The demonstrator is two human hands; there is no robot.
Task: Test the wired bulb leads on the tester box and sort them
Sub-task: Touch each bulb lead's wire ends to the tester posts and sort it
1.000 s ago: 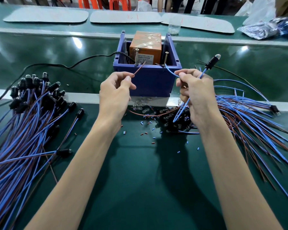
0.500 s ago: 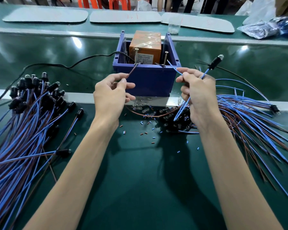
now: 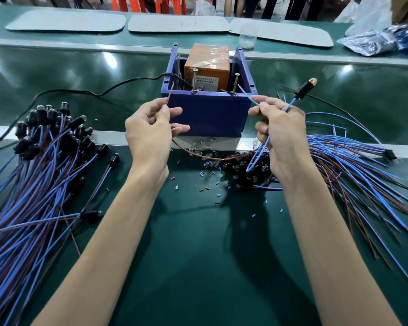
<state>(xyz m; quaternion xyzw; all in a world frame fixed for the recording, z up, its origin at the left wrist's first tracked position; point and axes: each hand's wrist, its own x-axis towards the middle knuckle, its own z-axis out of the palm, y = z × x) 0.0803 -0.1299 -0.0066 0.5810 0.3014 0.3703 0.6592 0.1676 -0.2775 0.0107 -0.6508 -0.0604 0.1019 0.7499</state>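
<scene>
L hand (image 3: pixel 151 130) pinches the brown wire (image 3: pixel 169 96), R hand (image 3: pixel 282 135) pinches the blue wire (image 3: pixel 246 94); hands apart, either side of the blue box (image 3: pixel 210 114). Bulb (image 3: pixel 307 87) sticks up just right of R hand, tip orange. Left pile (image 3: pixel 33 184) & right pile (image 3: pixel 353 165) of wired bulbs on green table (image 3: pixel 198 243); grey pads (image 3: pixel 64 23), orange chairs (image 3: pixel 149 4) behind

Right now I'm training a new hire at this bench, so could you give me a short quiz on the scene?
1. True or false: the left hand pinches a brown wire.
2. The right hand holds a blue wire; its bulb shows: A) above that hand; B) below it; C) hidden inside it.
3. How many upright screws stand in the tester box?
Key: 1 true; 2 A; 3 two.
</scene>
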